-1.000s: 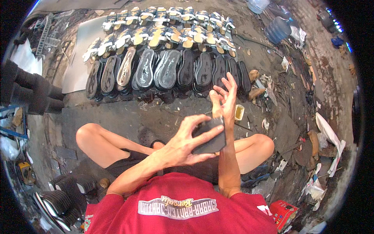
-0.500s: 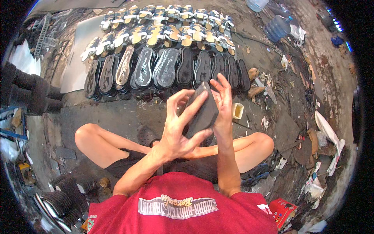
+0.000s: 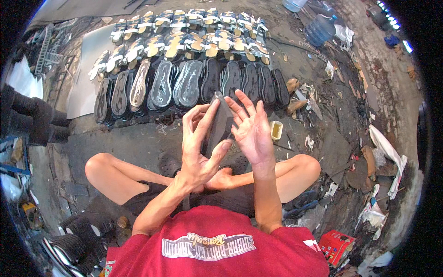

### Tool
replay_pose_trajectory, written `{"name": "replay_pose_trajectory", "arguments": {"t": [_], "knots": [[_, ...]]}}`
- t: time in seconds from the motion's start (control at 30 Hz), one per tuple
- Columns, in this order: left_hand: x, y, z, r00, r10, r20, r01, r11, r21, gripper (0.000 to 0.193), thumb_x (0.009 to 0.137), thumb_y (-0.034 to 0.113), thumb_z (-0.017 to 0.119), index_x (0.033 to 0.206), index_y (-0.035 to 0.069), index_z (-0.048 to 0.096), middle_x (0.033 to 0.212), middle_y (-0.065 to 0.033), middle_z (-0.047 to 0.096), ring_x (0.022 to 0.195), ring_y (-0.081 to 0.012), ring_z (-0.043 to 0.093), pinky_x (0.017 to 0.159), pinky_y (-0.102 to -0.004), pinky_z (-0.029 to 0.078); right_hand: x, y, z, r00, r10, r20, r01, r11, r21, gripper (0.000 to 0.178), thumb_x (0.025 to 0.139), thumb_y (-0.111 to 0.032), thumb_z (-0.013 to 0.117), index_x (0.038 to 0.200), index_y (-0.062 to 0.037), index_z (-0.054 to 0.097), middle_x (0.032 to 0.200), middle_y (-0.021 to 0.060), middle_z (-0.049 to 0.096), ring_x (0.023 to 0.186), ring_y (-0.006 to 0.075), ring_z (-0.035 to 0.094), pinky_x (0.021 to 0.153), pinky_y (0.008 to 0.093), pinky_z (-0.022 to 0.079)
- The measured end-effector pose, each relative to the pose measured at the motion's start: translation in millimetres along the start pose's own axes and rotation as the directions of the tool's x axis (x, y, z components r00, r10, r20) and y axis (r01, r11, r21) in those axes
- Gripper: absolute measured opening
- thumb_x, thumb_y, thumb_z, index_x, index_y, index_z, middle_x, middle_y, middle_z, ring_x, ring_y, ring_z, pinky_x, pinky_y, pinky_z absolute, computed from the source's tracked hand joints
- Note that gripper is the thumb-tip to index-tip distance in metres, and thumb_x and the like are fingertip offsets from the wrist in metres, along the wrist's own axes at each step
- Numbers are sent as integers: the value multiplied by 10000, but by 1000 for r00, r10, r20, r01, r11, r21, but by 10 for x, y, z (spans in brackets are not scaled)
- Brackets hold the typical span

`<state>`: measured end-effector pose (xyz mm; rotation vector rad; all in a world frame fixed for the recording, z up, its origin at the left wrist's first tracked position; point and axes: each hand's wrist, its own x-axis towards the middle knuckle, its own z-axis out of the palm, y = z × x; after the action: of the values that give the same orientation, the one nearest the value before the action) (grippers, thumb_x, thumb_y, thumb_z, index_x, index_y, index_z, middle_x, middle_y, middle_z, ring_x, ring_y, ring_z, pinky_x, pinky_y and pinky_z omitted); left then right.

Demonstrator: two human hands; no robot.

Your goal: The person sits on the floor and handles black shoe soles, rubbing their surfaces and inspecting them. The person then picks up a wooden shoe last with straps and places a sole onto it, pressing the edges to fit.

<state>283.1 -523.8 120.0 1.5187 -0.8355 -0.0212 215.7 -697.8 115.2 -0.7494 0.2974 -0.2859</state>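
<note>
A thick black shoe sole (image 3: 218,127) is tilted on edge in my left hand (image 3: 198,147), its narrow end pointing away from me. My left thumb and fingers are wrapped round its two sides. Close to the right face of the sole is my right hand (image 3: 256,138), palm turned up and fingers spread; whether its fingertips touch the sole I cannot tell. Beyond both hands lies a row of stacked dark soles (image 3: 188,85), several with a shiny, wet-looking film on top.
Sandal uppers with tan insoles (image 3: 175,45) stand in two rows behind the soles. A small tub of yellowish liquid (image 3: 276,130) sits right of my hands. Scraps (image 3: 304,101) litter the right side. Black rolls (image 3: 39,113) stand at left, and a red box (image 3: 336,249) is lower right.
The sole has turned more edge-on and shifted slightly left with my left hand. My right hand has drawn back from it and rolled its palm upward.
</note>
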Motion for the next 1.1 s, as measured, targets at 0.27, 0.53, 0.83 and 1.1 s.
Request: {"name": "replay_pose_trajectory", "arguments": {"t": [0.27, 0.53, 0.83, 1.1], "knots": [[-275, 39, 398, 963, 109, 245, -114, 993, 6, 864, 844, 380, 842, 1626, 132, 570, 1575, -221, 431, 1402, -395, 455, 1181, -526, 392, 84, 242, -21, 993, -58, -100, 40, 985, -169, 911, 1064, -824, 316, 1766, -257, 191, 1707, 174, 372, 1437, 234, 519, 1085, 401, 547], [334, -189, 220, 992, -105, -64, 90, 976, -196, 640, 1026, 228, 736, 1625, 96, 555, 1413, -138, 513, 1206, -231, 551, 1064, -416, 470, -448, 815, -136, 998, -46, 34, 57, 828, -559, 828, 1164, -532, 479, 1784, -185, 55, 1780, 129, 262, 1590, 255, 293, 1290, 469, 266], [43, -226, 41, 906, -314, -285, 275, 946, -171, 541, 1155, 245, 541, 1656, 49, 489, 1392, -118, 578, 1246, -210, 546, 1122, -352, 415, -227, 34, 110, 988, -16, 152, -61, 869, 491, 952, 1100, -757, 235, 1767, -81, 152, 1838, 105, 211, 1681, 309, 224, 1350, 546, 210], [-287, -128, 243, 915, -299, -270, 278, 954, -114, 583, 1099, 208, 572, 1648, 32, 484, 1385, -178, 541, 1270, -282, 532, 1135, -403, 415, -199, 50, 41, 983, -62, 171, -37, 852, 522, 943, 1078, -802, 223, 1787, -196, 86, 1832, 173, 185, 1687, 316, 193, 1357, 530, 191]]}}
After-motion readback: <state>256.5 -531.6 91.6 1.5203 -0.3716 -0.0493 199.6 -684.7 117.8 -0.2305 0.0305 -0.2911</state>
